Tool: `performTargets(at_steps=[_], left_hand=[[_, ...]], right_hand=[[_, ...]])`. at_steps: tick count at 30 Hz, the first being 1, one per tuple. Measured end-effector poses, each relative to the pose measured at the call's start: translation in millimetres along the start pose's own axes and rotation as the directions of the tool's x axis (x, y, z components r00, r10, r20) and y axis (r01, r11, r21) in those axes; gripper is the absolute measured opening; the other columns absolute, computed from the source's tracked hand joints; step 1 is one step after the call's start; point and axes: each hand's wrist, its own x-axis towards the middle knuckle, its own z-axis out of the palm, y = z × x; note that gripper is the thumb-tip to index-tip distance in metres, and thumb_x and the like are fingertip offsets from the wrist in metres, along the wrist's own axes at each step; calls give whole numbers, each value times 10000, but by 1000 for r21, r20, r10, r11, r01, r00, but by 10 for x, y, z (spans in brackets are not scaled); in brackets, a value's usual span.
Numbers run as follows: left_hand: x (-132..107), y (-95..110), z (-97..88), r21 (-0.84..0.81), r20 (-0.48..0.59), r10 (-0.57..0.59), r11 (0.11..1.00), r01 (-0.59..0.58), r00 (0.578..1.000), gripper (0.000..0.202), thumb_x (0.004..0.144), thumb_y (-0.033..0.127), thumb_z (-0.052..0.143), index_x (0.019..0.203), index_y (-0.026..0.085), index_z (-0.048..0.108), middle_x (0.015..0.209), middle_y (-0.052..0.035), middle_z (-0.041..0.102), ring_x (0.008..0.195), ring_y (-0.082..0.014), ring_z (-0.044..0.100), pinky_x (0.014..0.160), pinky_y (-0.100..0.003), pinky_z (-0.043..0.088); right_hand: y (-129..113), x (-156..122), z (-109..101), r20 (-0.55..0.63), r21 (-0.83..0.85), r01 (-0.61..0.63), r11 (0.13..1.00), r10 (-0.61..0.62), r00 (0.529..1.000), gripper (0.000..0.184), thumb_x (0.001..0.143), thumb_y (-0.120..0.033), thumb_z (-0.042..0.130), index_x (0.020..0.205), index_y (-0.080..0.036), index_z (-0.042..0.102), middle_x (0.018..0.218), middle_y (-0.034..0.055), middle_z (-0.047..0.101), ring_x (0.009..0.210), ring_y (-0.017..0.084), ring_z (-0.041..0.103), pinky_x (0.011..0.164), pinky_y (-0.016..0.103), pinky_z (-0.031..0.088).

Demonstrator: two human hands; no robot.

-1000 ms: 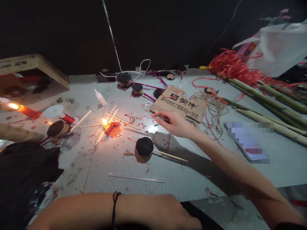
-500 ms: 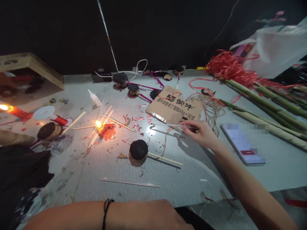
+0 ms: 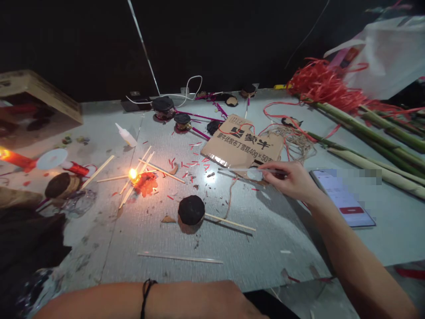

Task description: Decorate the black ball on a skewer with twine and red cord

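Right hand [image 3: 292, 179] over the surface [image 3: 149, 237], fingers [image 3: 275, 172] clenched on the back end of a thin pale rod [image 3: 239, 169], which is pinched between them and sticks out left, roughly level. Rod runs just across the lower edge of a printed cardboard sheet [image 3: 242, 144], tip out past it over the bare surface. Rod material too thin to tell. Left hand [image 3: 232, 297] lies at the bottom of the frame, near edge of the surface, black cord bracelet [image 3: 145, 296] on the wrist; its fingers are mostly cut off, so can't tell if clenched or released. Nothing visible in it.

Right of the right hand, just beside it, a phone [image 3: 341, 197], screen partly blurred. Below the rod, well apart from the fingers, a black round lump [image 3: 191, 210] with a wooden stick [image 3: 229, 222] beside it. Left of the rod, a small flame [image 3: 133, 173] on red wax [image 3: 145, 184] among wooden sticks [image 3: 152, 170], red paper bits [image 3: 187, 165] scattered between. Jute twine [image 3: 294, 141] just past the cardboard, green bamboo stalks [image 3: 372, 137] and red raffia [image 3: 325, 82] at upper right.
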Motion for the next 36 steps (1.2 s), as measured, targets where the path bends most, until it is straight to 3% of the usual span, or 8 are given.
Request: performTargets(at_steps=[3, 12, 16, 23, 26, 31, 36], left_hand=[[9, -33, 24, 10, 0, -6, 1000, 6, 1000, 142, 1069, 168, 505, 1173, 216, 588, 1120, -84, 770, 892, -202, 784, 635, -266, 540], [22, 8, 1, 33, 19, -71, 997, 70, 997, 155, 1053, 218, 565, 1202, 238, 603, 1067, -54, 772, 806, -200, 768, 596, -276, 516], [39, 16, -16, 63, 42, -38, 997, 35, 998, 138, 1057, 247, 572, 1187, 209, 596, 1023, -59, 771, 751, -188, 750, 552, -266, 486], [-5, 55, 59, 132, -52, -82, 987, 88, 995, 81, 1078, 230, 565, 1148, 226, 607, 967, -33, 760, 799, -182, 761, 606, -259, 496], [-5, 73, 14, 131, -45, -64, 989, 69, 997, 53, 1087, 222, 547, 1106, 227, 596, 926, -22, 739, 758, -168, 740, 571, -261, 465], [39, 87, -94, 150, 71, -39, 988, 27, 997, 99, 1071, 251, 552, 1155, 217, 591, 941, -39, 734, 773, -196, 735, 539, -281, 453], [33, 145, -120, 166, 28, -59, 985, 53, 998, 133, 1100, 228, 475, 1148, 220, 599, 976, -43, 745, 800, -190, 745, 573, -275, 476]], right_hand=[[6, 6, 5, 19, 3, -11, 1000, 11, 1000, 264, 943, -385, 649, 979, -210, 843, 607, -3, 650, 483, 134, 475, 480, 300, 349], [-3, -1, 46, 52, 50, -18, 999, 15, 999, 253, 954, -394, 663, 988, -217, 841, 639, 9, 688, 502, 140, 473, 484, 305, 363], [5, 0, 56, 65, 45, -22, 999, 19, 998, 246, 948, -397, 674, 993, -221, 840, 655, 11, 701, 516, 143, 491, 498, 305, 376], [-8, 6, 69, 76, 67, -15, 998, 10, 997, 256, 942, -399, 661, 980, -217, 837, 625, -2, 653, 507, 138, 467, 485, 304, 350], [-19, 7, 68, 81, 76, -12, 997, 5, 997, 260, 932, -402, 662, 970, -217, 841, 619, -2, 644, 503, 135, 458, 478, 303, 339], [-6, 4, 86, 75, 85, -4, 996, -2, 997, 254, 925, -402, 671, 965, -223, 846, 623, 3, 649, 500, 134, 451, 480, 300, 331], [20, 5, 101, 80, 87, -10, 996, 3, 997, 255, 930, -414, 683, 972, -223, 847, 655, 15, 675, 512, 134, 459, 484, 294, 338]])
